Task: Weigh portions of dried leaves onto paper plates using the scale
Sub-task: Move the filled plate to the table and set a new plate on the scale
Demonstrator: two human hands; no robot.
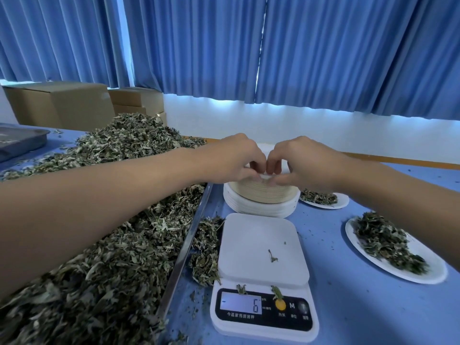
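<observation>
A stack of paper plates [261, 197] stands upside down behind the white scale [263, 247]. My left hand [234, 158] and my right hand [303, 160] meet over the stack, and both pinch the edge of the top plate with curled fingers. The scale's platform carries only a few leaf bits, and its display [241, 303] reads minus 6. A big heap of dried leaves [112, 245] fills a metal tray [184, 247] on the left. Two filled plates lie at the right, one near [395, 250] and one farther back [323, 199].
Loose leaves [204, 260] lie on the blue table between the tray and the scale. A grey tray [20, 140] sits at the far left. Cardboard boxes [62, 103] stand behind the heap, under blue curtains.
</observation>
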